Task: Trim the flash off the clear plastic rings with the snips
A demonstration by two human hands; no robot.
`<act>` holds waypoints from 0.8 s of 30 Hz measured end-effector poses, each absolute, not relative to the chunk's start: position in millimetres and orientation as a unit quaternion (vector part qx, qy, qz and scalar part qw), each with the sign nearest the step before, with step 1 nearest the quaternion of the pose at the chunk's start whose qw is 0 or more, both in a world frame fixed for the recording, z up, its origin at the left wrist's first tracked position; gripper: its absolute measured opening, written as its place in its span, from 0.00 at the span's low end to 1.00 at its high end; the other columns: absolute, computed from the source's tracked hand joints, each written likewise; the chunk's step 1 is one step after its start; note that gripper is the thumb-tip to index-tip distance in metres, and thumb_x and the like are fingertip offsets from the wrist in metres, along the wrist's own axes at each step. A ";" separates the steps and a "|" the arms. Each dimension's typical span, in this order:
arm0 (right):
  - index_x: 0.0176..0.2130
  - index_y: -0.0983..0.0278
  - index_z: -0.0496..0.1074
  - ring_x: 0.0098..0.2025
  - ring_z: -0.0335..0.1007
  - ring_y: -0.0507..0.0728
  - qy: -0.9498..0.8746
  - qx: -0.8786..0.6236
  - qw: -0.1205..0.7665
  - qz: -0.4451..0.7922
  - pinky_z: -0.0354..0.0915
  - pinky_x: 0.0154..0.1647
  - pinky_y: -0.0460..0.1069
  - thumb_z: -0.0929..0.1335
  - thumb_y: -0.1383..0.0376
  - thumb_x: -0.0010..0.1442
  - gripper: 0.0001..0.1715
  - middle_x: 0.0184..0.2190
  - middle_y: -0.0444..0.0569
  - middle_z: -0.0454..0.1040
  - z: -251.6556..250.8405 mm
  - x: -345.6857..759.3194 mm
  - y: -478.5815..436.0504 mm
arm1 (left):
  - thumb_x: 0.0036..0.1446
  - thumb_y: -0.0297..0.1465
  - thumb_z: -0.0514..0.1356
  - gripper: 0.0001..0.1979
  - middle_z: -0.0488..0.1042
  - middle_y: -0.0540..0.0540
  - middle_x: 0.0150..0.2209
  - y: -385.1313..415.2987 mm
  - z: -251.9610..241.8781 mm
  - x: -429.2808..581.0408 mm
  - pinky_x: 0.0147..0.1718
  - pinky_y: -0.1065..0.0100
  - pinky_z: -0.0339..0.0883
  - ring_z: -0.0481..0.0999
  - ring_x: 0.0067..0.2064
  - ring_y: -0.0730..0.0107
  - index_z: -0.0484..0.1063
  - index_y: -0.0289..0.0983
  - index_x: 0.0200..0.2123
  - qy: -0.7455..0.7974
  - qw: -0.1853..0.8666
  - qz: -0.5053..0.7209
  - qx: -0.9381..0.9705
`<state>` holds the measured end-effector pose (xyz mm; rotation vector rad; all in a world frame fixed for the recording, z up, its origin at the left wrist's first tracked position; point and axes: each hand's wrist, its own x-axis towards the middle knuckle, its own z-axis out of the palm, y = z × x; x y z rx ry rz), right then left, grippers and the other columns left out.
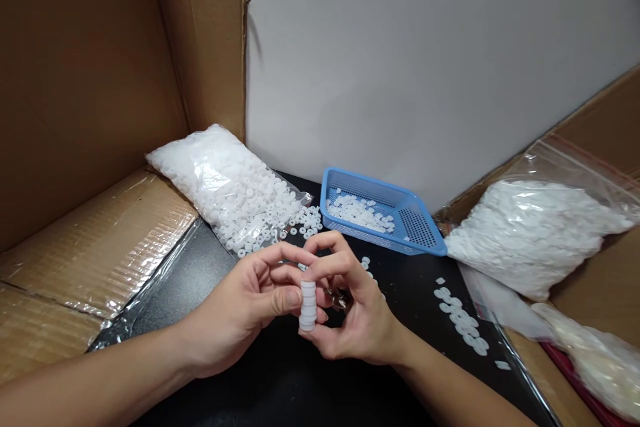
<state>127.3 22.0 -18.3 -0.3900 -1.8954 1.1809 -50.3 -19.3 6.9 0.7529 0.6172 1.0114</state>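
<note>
A short upright stack of white plastic discs point(308, 307) stands between my two hands. My left hand point(245, 307) is closed, its thumb and fingertips against the stack's left side. My right hand point(367, 320) pinches the same stack, index finger at the top and thumb at the bottom. A small dark metallic piece point(340, 298) shows by my right fingers; its kind is unclear. Just beyond my hands lie loose white ring-shaped pieces point(306, 219), spilling by the mouth of a clear bag point(220, 180) full of them.
A blue perforated basket point(425, 227) behind my hands holds small white pieces. At right, a row of white discs point(460, 317) lies on the black tabletop point(280, 387). A filled zip bag point(535, 227) is at far right. Cardboard point(90, 233) borders the left side.
</note>
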 end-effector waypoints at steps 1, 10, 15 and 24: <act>0.49 0.51 0.67 0.26 0.62 0.44 -0.758 -0.159 0.421 0.472 0.68 0.22 0.44 0.75 0.77 0.48 0.33 0.51 0.47 0.58 -18.4 127.3 21.7 | 0.56 0.29 0.71 0.11 0.83 0.43 0.37 -19.7 6.7 -50.3 0.41 0.68 0.72 0.81 0.37 0.69 0.78 0.37 0.42 0.288 0.761 0.467 0.347; 0.50 0.51 0.67 0.27 0.64 0.44 -0.753 -0.163 0.418 0.482 0.71 0.26 0.46 0.74 0.77 0.49 0.33 0.52 0.48 0.58 -21.9 127.8 20.6 | 0.55 0.29 0.72 0.10 0.83 0.44 0.37 -19.4 4.8 -50.8 0.43 0.66 0.72 0.81 0.40 0.66 0.79 0.38 0.41 0.303 0.751 0.472 0.349; 0.49 0.51 0.68 0.26 0.61 0.44 -0.744 -0.164 0.430 0.485 0.68 0.24 0.45 0.74 0.76 0.50 0.32 0.51 0.47 0.59 -22.1 128.1 21.8 | 0.53 0.33 0.73 0.14 0.84 0.45 0.34 -18.3 7.2 -51.2 0.41 0.71 0.71 0.82 0.37 0.69 0.79 0.37 0.42 0.270 0.765 0.470 0.348; 0.50 0.50 0.68 0.32 0.65 0.49 -0.751 -0.166 0.427 0.476 0.69 0.24 0.45 0.74 0.75 0.51 0.31 0.51 0.48 0.60 -20.6 130.1 23.6 | 0.49 0.31 0.76 0.17 0.85 0.45 0.33 -19.1 7.5 -50.5 0.44 0.68 0.71 0.83 0.38 0.67 0.78 0.37 0.41 0.275 0.771 0.460 0.346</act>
